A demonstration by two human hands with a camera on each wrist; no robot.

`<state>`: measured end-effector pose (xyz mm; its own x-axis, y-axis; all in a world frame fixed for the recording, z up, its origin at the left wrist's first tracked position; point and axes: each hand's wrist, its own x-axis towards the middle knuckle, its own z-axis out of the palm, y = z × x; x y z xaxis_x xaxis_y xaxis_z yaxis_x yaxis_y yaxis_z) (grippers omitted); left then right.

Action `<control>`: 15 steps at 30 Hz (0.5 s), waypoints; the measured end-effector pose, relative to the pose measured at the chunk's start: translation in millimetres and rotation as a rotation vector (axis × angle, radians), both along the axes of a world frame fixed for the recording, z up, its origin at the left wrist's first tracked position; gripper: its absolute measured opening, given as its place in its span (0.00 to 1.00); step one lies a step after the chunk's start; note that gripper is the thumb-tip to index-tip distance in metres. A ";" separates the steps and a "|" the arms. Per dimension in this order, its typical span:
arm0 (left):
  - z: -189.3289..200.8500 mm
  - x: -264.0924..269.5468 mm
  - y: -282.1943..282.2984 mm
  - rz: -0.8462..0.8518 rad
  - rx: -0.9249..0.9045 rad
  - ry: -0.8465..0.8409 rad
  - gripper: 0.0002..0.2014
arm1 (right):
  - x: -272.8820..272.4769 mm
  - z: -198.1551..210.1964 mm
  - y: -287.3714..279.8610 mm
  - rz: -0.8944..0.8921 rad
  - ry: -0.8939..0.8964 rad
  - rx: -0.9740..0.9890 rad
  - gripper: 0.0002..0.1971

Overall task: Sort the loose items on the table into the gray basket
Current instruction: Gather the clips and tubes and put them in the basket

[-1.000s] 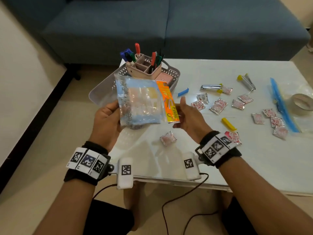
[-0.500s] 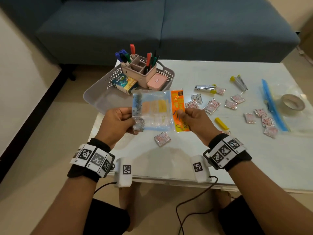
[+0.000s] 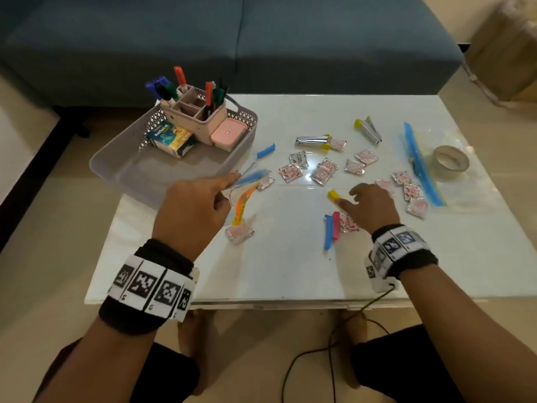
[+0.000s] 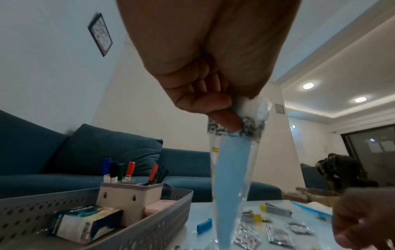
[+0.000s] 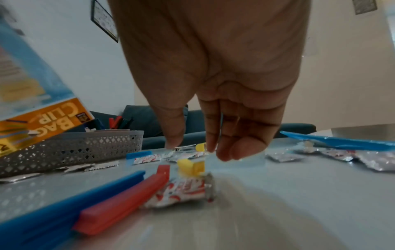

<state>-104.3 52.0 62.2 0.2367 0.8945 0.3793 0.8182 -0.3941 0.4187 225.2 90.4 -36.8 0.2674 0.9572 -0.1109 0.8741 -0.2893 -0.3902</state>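
Note:
My left hand (image 3: 229, 184) pinches a clear bag-clip packet (image 3: 247, 187) with a blue and orange card, held edge-on above the table in front of the gray basket (image 3: 122, 173). In the left wrist view the fingers (image 4: 224, 116) grip the packet (image 4: 230, 182) at its top. My right hand (image 3: 345, 199) hovers low over the table with relaxed fingers and holds nothing. A yellow clip (image 3: 334, 194) lies at its fingertips. A blue clip (image 3: 328, 232), a pink clip (image 3: 336, 225) and a sachet (image 5: 186, 191) lie under it. Several silver-red sachets (image 3: 324, 171) are scattered beyond.
The basket holds a pen holder (image 3: 197, 112), a pink box (image 3: 229, 133) and a small carton (image 3: 171, 138). Two metal clips (image 3: 312, 140), a short blue clip (image 3: 266, 151), a zip bag (image 3: 421, 164) and a tape roll (image 3: 450, 161) lie further back. A blue sofa stands behind.
My right hand let go of the packet and dropped right to the table by the clips. My left hand alone keeps the packet, now turned edge-on and lower.

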 end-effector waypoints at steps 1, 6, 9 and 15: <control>-3.7 11.0 1.8 -0.006 -0.034 0.024 0.23 | 1.5 -0.1 2.3 -0.008 -0.009 -0.017 0.27; -23.3 29.4 6.0 -0.028 -0.132 0.072 0.19 | -18.6 -0.9 15.4 -0.007 -0.046 -0.028 0.13; -27.1 35.1 10.5 -0.027 -0.182 0.003 0.16 | -16.1 16.7 11.3 -0.035 0.032 0.042 0.10; -30.8 41.9 16.4 0.020 -0.320 -0.049 0.21 | -14.7 14.4 -34.3 -0.020 0.130 -0.135 0.19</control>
